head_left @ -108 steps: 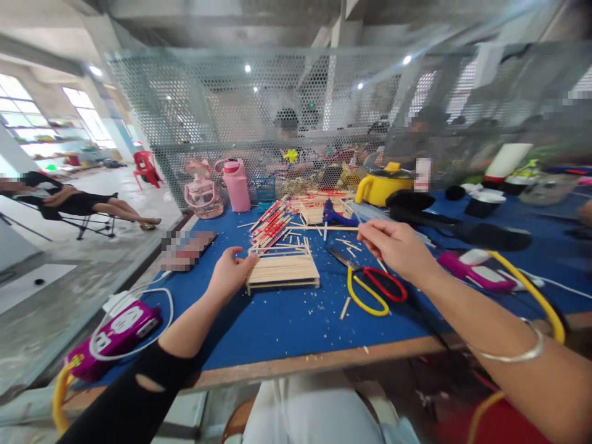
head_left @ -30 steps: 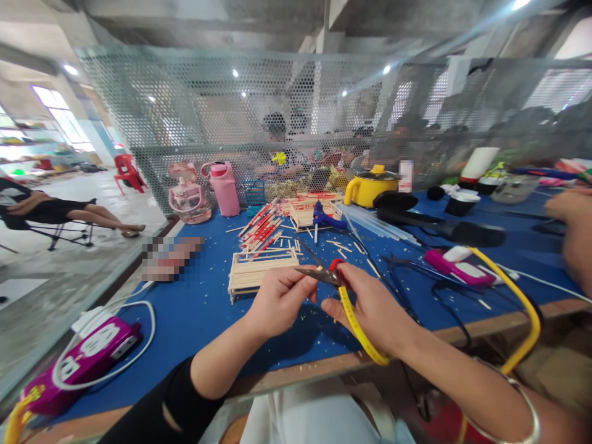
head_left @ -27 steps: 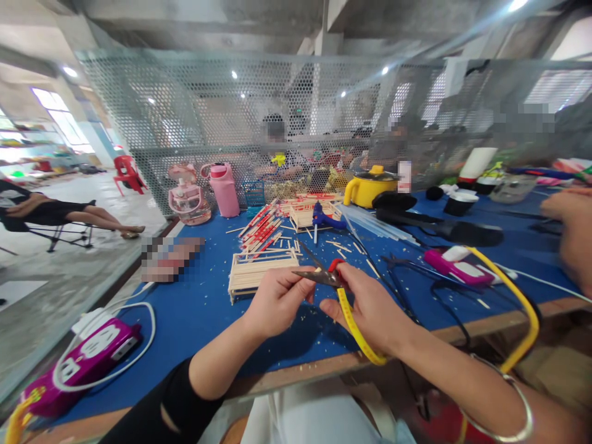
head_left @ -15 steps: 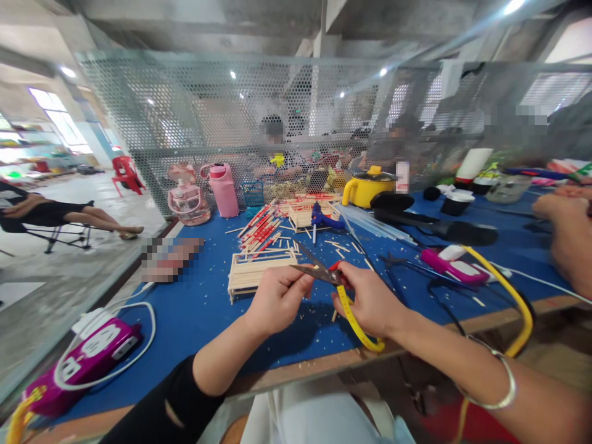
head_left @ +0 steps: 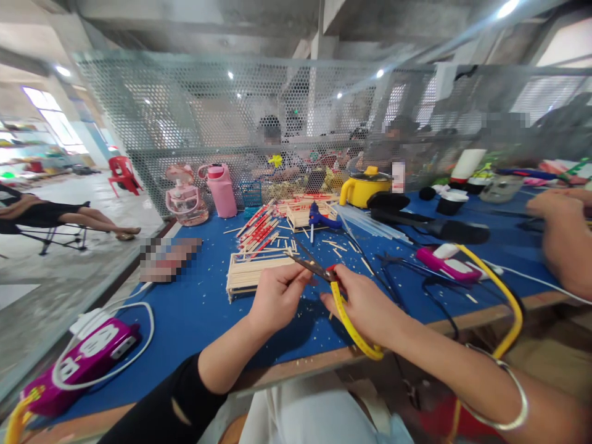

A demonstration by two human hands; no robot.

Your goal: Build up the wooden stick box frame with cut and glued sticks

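My right hand is closed on the handles of dark-bladed scissors, and a yellow measuring tape hangs in a loop beside its fingers. The blades point left, at the fingertips of my left hand. That hand is closed in a pinch; what it holds is too small to name. Just behind it on the blue table stands a small frame of pale wooden sticks. Red-and-white sticks lie in a pile beyond the frame.
A blue glue gun, a yellow pot and two pink bottles stand farther back, before a mesh screen. Purple power strips lie at left and right. Another person's hands are at the far right.
The scissor blades have shifted slightly left and up at my left fingertips and look closer together. The view has moved a little.
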